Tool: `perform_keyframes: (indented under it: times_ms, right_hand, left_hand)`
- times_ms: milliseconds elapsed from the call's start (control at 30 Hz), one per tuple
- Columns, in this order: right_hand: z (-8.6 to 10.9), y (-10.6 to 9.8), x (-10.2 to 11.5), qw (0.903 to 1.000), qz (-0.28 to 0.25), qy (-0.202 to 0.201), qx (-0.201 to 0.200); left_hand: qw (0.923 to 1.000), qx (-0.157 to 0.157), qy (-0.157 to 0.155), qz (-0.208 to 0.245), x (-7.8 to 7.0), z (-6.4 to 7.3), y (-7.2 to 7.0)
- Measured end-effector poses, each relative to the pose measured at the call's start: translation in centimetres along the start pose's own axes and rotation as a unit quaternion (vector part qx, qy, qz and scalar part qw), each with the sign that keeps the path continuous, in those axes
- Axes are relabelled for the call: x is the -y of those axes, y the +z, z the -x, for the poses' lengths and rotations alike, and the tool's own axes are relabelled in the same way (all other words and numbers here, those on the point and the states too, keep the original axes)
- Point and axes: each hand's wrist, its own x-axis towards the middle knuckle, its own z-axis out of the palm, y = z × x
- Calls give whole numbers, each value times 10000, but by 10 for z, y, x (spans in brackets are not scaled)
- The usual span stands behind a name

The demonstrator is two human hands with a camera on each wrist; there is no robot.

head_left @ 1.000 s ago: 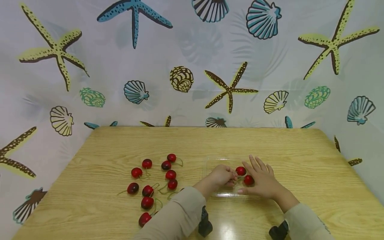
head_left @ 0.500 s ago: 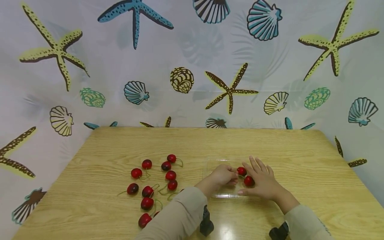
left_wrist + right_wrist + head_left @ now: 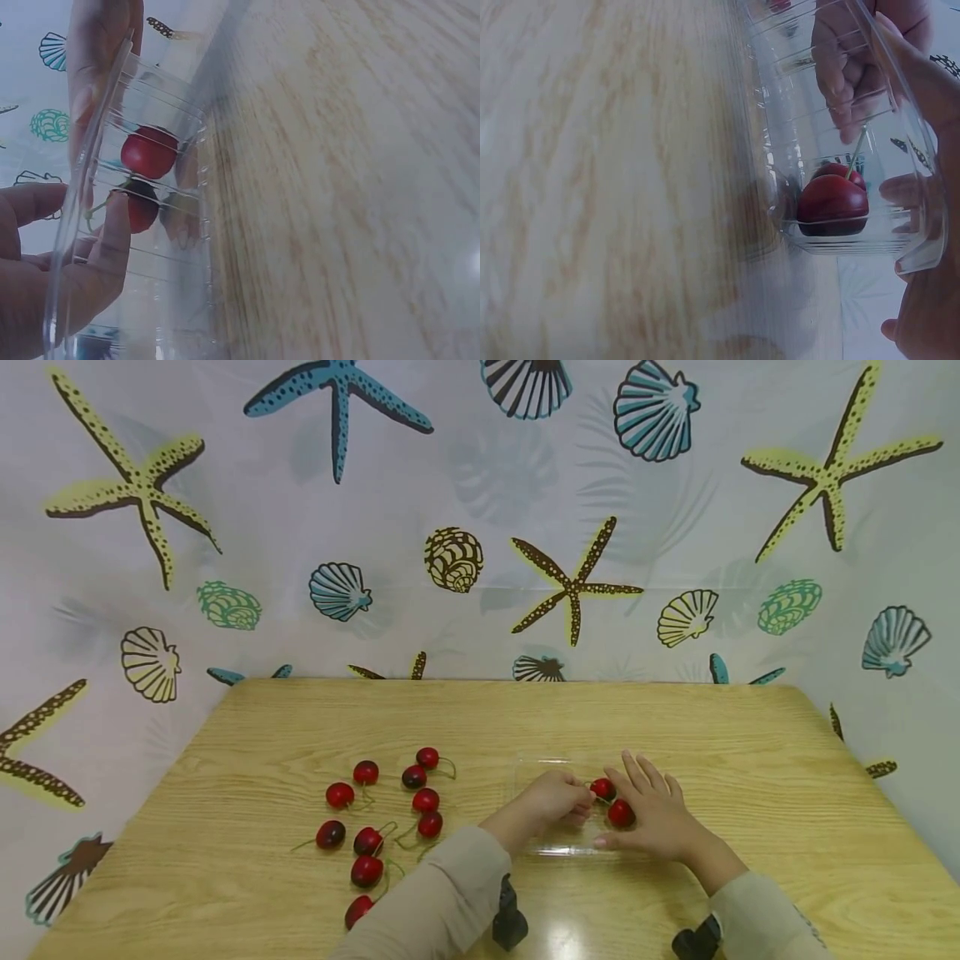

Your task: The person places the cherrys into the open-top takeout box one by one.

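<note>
A clear plastic tray [image 3: 566, 849] stands on the table with two red cherries inside: one farther back [image 3: 602, 789] and one nearer [image 3: 621, 813]. My left hand [image 3: 551, 802] reaches into the tray, fingers bent beside the cherry stems. In the left wrist view a fingertip [image 3: 116, 202] lies against the darker cherry [image 3: 144, 210], with a gap between the digits. A thin stem [image 3: 857, 150] rises near the left fingers in the right wrist view. My right hand [image 3: 660, 814] spreads its fingers over the tray's right end, beside the cherries.
Several loose cherries with stems [image 3: 367, 841] lie scattered on the wooden table [image 3: 712, 718] left of the tray. A patterned curtain [image 3: 390, 527] hangs behind the table. Dark wrist cameras [image 3: 510, 920] sit under the cuffs.
My left fingers have shifted slightly at the stems. The two cherries in the tray have moved very little. My right hand keeps its place.
</note>
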Motion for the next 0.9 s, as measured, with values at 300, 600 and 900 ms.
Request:
perform_keyframes:
  times_ms: [300,600,900]
  right_hand:
    - [-1,-1,1,10000,26,-26,-12]
    - [-2,-1,2,9999,127,14,-13]
    - [-4,-2,3,10000,35,35,13]
  left_hand:
    - [9998,85,169,-61,-6,9,-8]
    - [9991,183,326,199,-11,19,-21]
    - [9977,313,533,272,-12,36,-37]
